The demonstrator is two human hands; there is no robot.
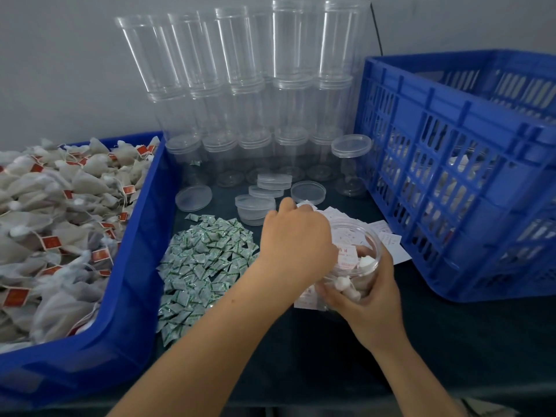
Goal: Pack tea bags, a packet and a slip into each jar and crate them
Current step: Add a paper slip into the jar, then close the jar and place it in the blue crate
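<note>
My right hand [368, 291] grips a clear jar [352, 266], tilted toward me, with tea bags and a white slip with red print inside. My left hand [296, 236] hovers at the jar's mouth, fingers bent over the white slips [388, 239] lying on the dark table; whether it pinches one is unclear. A heap of small green-and-white packets [201, 266] lies left of the jar. A blue bin [135, 266] on the left holds many tea bags [54, 218] with red tags. The blue crate [457, 176] stands to the right, with filled jars dimly visible through its slots.
Stacked empty clear jars [240, 85] stand against the grey wall at the back. Several loose clear lids [261, 194] lie in front of them, and one lidded jar [350, 164] stands next to the crate. The table is covered in dark cloth [301, 356].
</note>
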